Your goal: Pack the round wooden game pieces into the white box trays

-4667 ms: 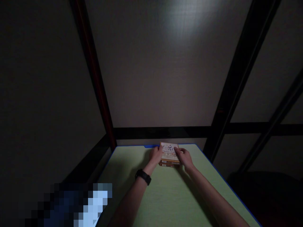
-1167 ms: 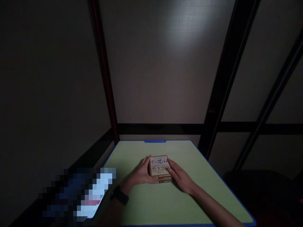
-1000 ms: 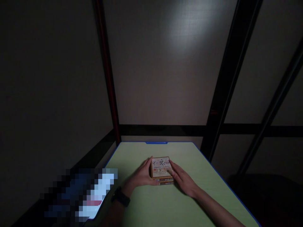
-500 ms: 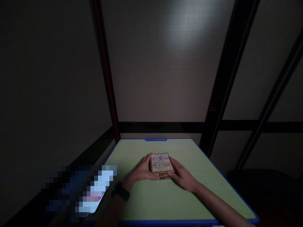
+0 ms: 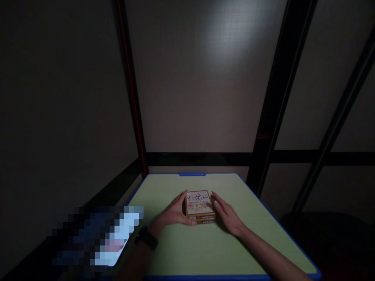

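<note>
A small flat box with a pale printed lid and orange edges lies near the middle of a green table with a blue rim. My left hand, a dark watch on its wrist, rests against the box's left side with fingers stretched along it. My right hand lies flat beside the box's right side, fingers extended and touching or just off it. The box rests on the table between both hands.
Dark posts and a crossbar frame the table against a dim wall. A blurred pixelated patch sits at the table's left edge. The room is dark, with a faint light spot on the wall above.
Over the past seconds both hands drew the box from the table's far edge toward its middle. In the last half second my right hand's fingers came off the box front and straightened alongside it.
</note>
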The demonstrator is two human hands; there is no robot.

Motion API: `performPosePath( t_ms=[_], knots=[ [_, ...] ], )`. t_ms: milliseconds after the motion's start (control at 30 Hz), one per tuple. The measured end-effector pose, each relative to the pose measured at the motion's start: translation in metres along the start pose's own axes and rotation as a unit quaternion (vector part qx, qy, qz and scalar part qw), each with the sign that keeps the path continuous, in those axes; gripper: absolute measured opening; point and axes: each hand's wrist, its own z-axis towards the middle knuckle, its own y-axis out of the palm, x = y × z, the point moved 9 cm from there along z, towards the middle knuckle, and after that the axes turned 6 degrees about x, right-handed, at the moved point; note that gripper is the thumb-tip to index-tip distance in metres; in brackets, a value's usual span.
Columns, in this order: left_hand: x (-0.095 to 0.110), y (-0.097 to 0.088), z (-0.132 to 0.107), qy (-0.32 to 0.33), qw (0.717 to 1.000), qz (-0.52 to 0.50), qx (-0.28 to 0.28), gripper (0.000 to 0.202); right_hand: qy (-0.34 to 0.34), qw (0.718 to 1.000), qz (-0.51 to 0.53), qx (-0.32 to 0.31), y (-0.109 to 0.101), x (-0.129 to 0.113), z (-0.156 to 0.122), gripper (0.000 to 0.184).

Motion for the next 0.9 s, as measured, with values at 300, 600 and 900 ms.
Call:
performPosePath(
  t_ms=[300,600,900],
  knots=[
    [-0.009,-0.027,0.007,-0.072,0.992,-0.064,0.078,0.051,0.032,0.984,0.014,0.176,-0.038,0.021,0.009,0.029],
    [-0.02,-0.059,0.004,-0.092,0.94,0.171,0.281,0.017,0.088,0.982,0.07,0.15,-0.026,0.028,0.012,0.009],
    [0.002,-0.053,0.002,-0.09,0.926,0.252,0.266,0.019,0.089,0.981,0.088,0.148,-0.027,0.022,0.01,0.013]
  ],
)
